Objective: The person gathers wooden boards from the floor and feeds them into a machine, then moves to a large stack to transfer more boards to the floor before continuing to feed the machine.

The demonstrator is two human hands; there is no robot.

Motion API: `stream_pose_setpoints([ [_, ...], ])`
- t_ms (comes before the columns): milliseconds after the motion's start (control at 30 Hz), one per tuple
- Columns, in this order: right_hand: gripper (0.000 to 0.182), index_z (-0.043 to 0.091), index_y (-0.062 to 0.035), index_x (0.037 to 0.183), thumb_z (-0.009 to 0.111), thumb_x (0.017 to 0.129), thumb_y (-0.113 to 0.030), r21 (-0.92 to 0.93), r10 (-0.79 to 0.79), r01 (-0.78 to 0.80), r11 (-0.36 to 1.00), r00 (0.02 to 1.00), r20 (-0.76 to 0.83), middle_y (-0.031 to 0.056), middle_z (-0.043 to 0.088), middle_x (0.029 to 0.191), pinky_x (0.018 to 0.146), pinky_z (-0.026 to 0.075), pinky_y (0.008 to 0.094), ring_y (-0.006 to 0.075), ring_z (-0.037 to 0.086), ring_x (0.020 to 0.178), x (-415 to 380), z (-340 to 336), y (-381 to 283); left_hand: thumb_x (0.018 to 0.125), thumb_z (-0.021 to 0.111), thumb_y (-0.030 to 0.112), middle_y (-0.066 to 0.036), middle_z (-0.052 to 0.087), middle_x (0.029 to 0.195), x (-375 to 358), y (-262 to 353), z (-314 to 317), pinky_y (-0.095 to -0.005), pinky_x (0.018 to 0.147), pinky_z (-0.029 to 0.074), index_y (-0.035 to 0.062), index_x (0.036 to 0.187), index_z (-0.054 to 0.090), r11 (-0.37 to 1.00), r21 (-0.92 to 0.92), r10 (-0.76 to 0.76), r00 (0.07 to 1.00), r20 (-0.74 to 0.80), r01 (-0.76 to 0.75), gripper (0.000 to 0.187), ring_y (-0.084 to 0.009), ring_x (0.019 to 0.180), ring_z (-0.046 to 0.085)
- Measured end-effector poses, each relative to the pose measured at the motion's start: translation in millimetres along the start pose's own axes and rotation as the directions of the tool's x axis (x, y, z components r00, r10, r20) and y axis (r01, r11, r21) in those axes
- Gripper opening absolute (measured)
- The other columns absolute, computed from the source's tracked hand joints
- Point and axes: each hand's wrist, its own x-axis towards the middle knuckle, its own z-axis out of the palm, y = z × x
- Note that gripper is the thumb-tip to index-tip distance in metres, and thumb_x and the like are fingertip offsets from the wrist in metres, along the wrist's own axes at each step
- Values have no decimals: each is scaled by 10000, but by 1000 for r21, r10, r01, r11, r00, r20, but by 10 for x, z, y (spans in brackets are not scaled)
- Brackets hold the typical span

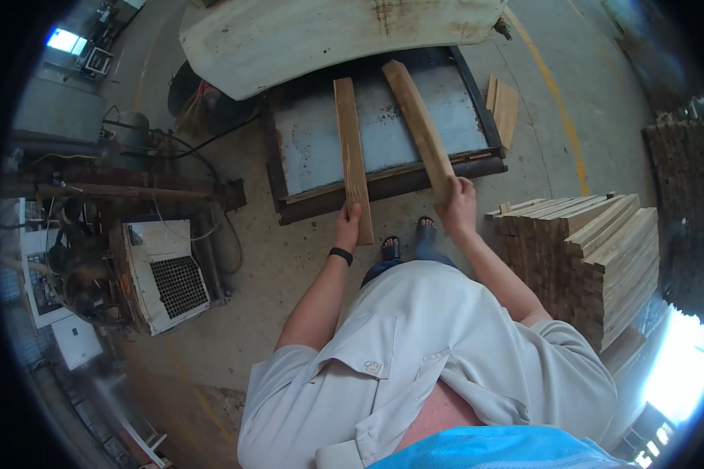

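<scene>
My left hand (349,227) is closed around the near end of a wooden plank (350,141), its fingers partly hidden. A second plank (418,121) slants away from my right hand (457,207), which grips its near end. Both lengths of wood reach out over a metal-topped machine bed (305,148) with a dark frame. The far ends of the planks come close to the lower edge of a pale, stained machine cover (336,39).
To my right stands a tall stack of planks (602,258). Short wood pieces (504,109) lean by the bed's right side. A white unit with a black grille (178,285) and machinery with cables stand on the left. Darker stacked wood (688,203) is at the far right.
</scene>
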Motion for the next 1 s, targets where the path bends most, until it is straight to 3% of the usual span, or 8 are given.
stream_pose_setpoints([
  [367, 936, 313, -88, 1523, 790, 729, -221, -105, -296, 364, 925, 867, 400, 205, 226, 1571, 1133, 320, 468, 402, 289, 1419, 69, -9, -87, 842, 781, 382, -238, 385, 1478, -69, -131, 144, -393, 1080, 398, -16, 1517, 202, 946, 295, 171, 980, -100, -135, 974, -339, 1295, 488],
  [467, 686, 408, -65, 1459, 654, 831, -191, -126, -419, 485, 865, 838, 350, 211, 289, 1553, 1103, 343, 492, 404, 297, 1427, 276, 56, 79, 796, 820, 350, -226, 444, 1424, -201, 64, 191, -395, 1075, 401, -23, 1495, 252, 867, 477, 209, 974, -91, -141, 975, -337, 1304, 474],
  [567, 891, 407, -74, 1456, 824, 680, -205, -125, -464, 515, 848, 835, 296, 189, 307, 1533, 1094, 361, 473, 384, 331, 1400, 707, 185, 98, 808, 802, 314, -205, 495, 1362, -250, 152, 122, -396, 1055, 422, -18, 1450, 329, 943, 324, 89, 995, -46, -69, 864, -334, 1258, 510],
  [600, 891, 407, -74, 1456, 824, 680, -205, -118, -470, 522, 845, 830, 301, 189, 307, 1533, 1094, 361, 473, 384, 331, 1400, 883, 196, 54, 821, 782, 343, -192, 516, 1325, -290, 130, 74, -392, 995, 462, -10, 1428, 362, 999, -45, -16, 1000, 13, 17, 818, -309, 1179, 551],
  [667, 557, 517, -77, 1357, 671, 828, -155, -139, -450, 509, 849, 836, 315, 185, 361, 1511, 1071, 387, 468, 382, 383, 1374, 1272, 201, -73, 834, 761, 373, -179, 537, 1288, -362, 174, -44, -388, 935, 501, -3, 1405, 394, 907, -403, -95, 991, 92, 124, 776, -284, 1100, 592],
  [733, 674, 516, -91, 1363, 773, 750, -206, -282, -442, 519, 807, 847, 296, 161, 386, 1490, 1058, 409, 458, 367, 404, 1357, 1713, 463, -38, 869, 698, 457, -155, 550, 1137, -482, 432, -181, -345, 782, 539, 20, 1401, 406, 474, -751, 22, 846, 533, 460, 747, -221, 901, 597],
  [933, 779, 503, -121, 1384, 844, 691, -226, -185, -407, 478, 859, 855, 321, 141, 386, 1488, 1060, 414, 465, 362, 396, 1365, 2397, 433, -470, 907, 638, 502, -133, 467, 1029, -573, 694, -109, -315, 693, 528, 6, 1388, 399, -123, -788, 371, 765, 527, 603, 730, -207, 777, 528],
  [1000, 771, 496, -115, 1392, 834, 710, -239, -232, -413, 479, 847, 866, 281, 147, 393, 1483, 1067, 406, 471, 365, 395, 1366, 2434, 485, -517, 908, 636, 505, -139, 461, 1052, -581, 684, -103, -318, 694, 530, 2, 1388, 399, -138, -809, 329, 797, 506, 571, 735, -210, 775, 529],
])
